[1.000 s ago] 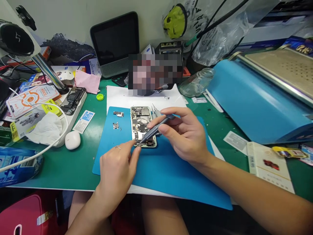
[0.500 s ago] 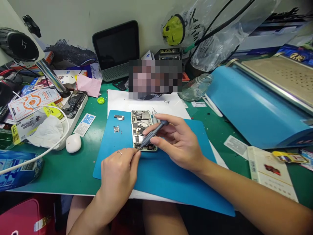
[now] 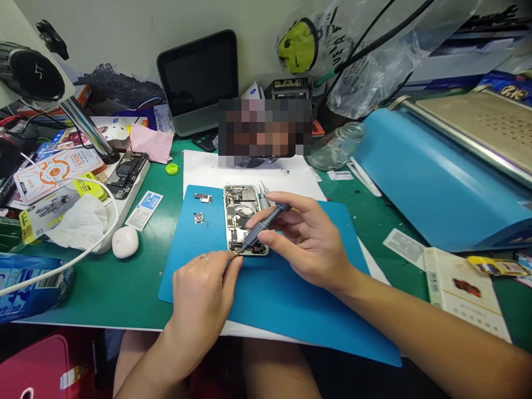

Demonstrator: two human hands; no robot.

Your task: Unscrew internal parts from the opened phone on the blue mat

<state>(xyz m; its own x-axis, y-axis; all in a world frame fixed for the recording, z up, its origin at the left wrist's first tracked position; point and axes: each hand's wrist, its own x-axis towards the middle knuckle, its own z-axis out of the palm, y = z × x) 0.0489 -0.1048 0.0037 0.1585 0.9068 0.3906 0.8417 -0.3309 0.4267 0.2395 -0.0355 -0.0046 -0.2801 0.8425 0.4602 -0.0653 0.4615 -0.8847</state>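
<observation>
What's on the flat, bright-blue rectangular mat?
An opened, pale-framed smartphone; left of it, two small metallic parts and a tiny fragment. A grey object beside the phone is partly covered by the right hand; whatever lies beneath that or the left hand is hidden.

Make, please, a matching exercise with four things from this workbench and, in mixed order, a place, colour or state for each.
Things:
1. screwdriver
2. opened phone
3. glass jar
4. small round cap

Descriptions:
A. lying on the blue mat
B. bright green
C. held in the person's right hand
D. colourless and see-through

Right pairs: 1-C, 2-A, 3-D, 4-B.
</observation>
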